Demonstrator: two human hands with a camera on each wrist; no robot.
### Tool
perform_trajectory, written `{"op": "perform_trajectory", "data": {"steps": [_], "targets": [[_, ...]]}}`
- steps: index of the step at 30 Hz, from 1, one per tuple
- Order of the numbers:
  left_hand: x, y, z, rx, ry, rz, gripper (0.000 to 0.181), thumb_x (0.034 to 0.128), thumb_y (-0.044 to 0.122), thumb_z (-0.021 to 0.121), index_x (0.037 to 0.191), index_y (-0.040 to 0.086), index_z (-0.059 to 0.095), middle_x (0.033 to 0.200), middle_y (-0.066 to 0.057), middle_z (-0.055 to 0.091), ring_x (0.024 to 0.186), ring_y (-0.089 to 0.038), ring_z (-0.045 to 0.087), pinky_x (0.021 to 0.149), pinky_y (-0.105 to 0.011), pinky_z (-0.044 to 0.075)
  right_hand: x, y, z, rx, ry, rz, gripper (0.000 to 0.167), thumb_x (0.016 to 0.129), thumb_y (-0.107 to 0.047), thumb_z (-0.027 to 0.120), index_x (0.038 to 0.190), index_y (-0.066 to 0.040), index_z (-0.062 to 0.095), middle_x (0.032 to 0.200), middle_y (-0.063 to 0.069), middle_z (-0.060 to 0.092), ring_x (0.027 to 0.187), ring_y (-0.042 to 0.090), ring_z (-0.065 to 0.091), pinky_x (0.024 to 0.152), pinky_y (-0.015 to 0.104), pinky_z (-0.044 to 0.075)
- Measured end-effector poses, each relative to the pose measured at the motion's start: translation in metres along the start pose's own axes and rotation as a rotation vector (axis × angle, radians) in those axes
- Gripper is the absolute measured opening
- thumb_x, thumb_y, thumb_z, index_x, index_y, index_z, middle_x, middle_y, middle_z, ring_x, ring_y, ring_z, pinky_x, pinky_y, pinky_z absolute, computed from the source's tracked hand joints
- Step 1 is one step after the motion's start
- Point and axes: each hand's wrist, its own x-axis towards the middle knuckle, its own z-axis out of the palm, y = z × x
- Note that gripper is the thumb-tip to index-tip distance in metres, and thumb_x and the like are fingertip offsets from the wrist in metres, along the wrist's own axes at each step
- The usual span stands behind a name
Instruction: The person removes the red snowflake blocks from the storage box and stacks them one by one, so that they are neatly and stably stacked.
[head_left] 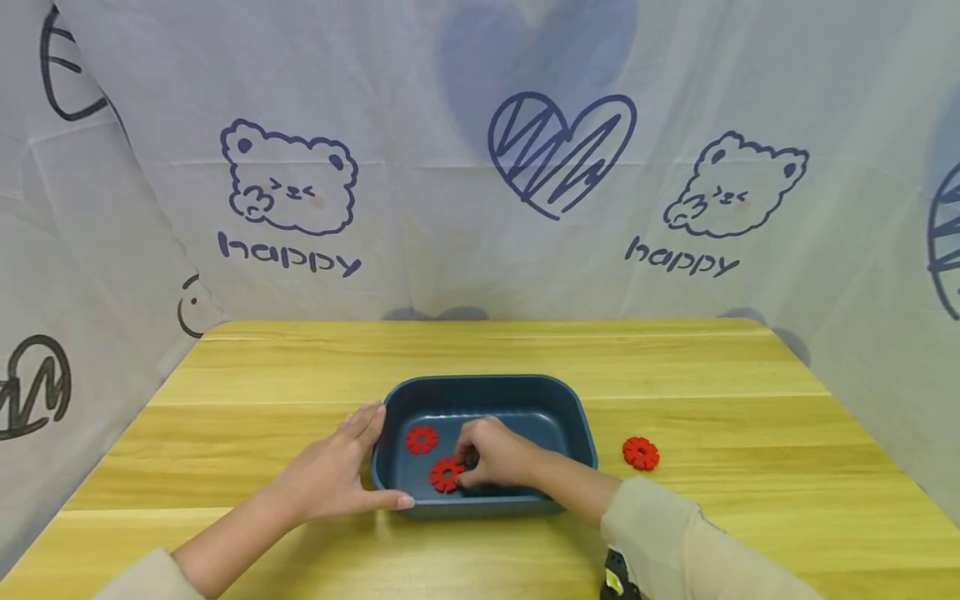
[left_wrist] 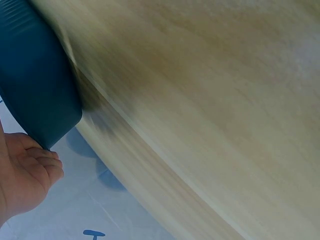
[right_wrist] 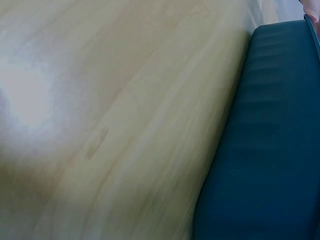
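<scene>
A dark blue-green rectangular tub stands on the wooden table. Inside it, toward the left, lies a red notched plastic disc with a hole in its middle. The right hand reaches into the tub with curled fingers and pinches the right edge of a second red notched disc. My left hand rests against the tub's left end, fingers along the side and thumb along the front. In the left wrist view, that hand touches the tub's rim. The right wrist view shows the tub's outer wall, but not the working fingers.
Another red notched disc lies on the table to the right of the tub. White cloth with bear and heart drawings hangs behind and beside the table. A black and yellow object shows by the right sleeve.
</scene>
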Motion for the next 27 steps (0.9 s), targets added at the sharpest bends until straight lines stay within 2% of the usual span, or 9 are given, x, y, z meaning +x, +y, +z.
{"op": "perform_trajectory", "data": {"steps": [6,18,27], "targets": [[0.0001,-0.0005,0.0007,0.001,-0.001,0.001,0.114,0.067,0.074,0.06,0.142,-0.006,0.029,0.148,-0.024,0.028,0.135,-0.042,0.031,0.09,-0.056,0.046,-0.0072,0.0056,-0.0025,-0.02,0.004,-0.003,0.014,0.072,-0.009,0.077,0.08,0.0,0.07,0.076,0.004,0.061,0.066,0.004,0.053,0.06,0.012,0.045],[-0.0001,-0.0003,-0.0007,0.003,-0.004,-0.008,0.115,0.0668,0.075,0.06,0.143,-0.005,0.028,0.149,-0.023,0.027,0.136,-0.042,0.03,0.09,-0.057,0.045,-0.0094,0.0056,-0.0058,-0.069,-0.011,0.054,0.017,0.071,-0.011,0.079,0.08,0.001,0.07,0.076,0.004,0.062,0.066,0.005,0.052,0.06,0.013,0.044],[-0.0007,-0.0003,-0.0023,0.004,-0.016,-0.009,0.115,0.067,0.075,0.059,0.143,-0.005,0.028,0.15,-0.023,0.027,0.136,-0.041,0.03,0.09,-0.057,0.045,-0.0086,0.0051,-0.0063,-0.048,-0.015,0.1,0.015,0.071,-0.009,0.078,0.078,0.0,0.069,0.074,0.004,0.062,0.065,0.006,0.051,0.059,0.014,0.044]]}}
